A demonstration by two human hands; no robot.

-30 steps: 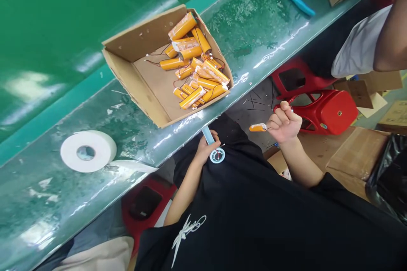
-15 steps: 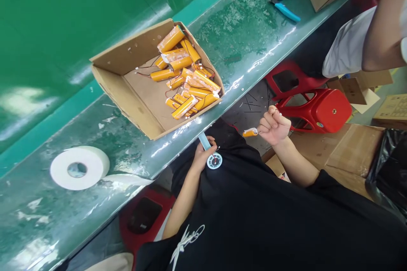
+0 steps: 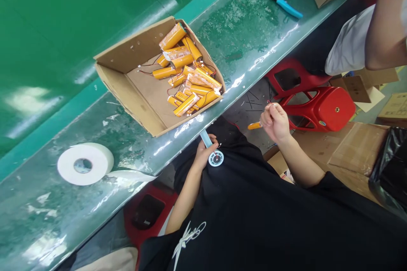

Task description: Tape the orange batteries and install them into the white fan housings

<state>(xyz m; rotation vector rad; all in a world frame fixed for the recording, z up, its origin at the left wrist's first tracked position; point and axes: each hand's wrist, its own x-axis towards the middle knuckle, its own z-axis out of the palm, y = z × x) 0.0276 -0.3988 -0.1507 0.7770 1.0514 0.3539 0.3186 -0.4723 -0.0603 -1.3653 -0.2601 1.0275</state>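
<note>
We find the right hand [image 3: 276, 122] closed in a loose fist below the near edge of the green surface [image 3: 254, 38], its grip pinching the thin wires of one orange cell [image 3: 255, 125]. The cell hangs out to the side of the fist, clear of the lap; held by its leads in this way, its body is left free and untouched. The left hand [image 3: 204, 151] is wrapped shut around the pale blue handle of a small tool [image 3: 212, 149], whose round head rests against the black shirt [image 3: 254, 220]; we judge this a parked hold that keeps the tool close to the body. The two hands are apart, and neither touches the surface.

The remaining orange cells [image 3: 187, 76] lie heaped with their red and black wires in an open cardboard tray [image 3: 127, 93] at the surface edge, directly above the hands, its low side toward the person. A white tape roll [image 3: 85, 163] lies flat to the left with its tail trailing. Blue cutters [image 3: 288, 0] sit well off to the right, near another person's arm [image 3: 384, 29].
</note>
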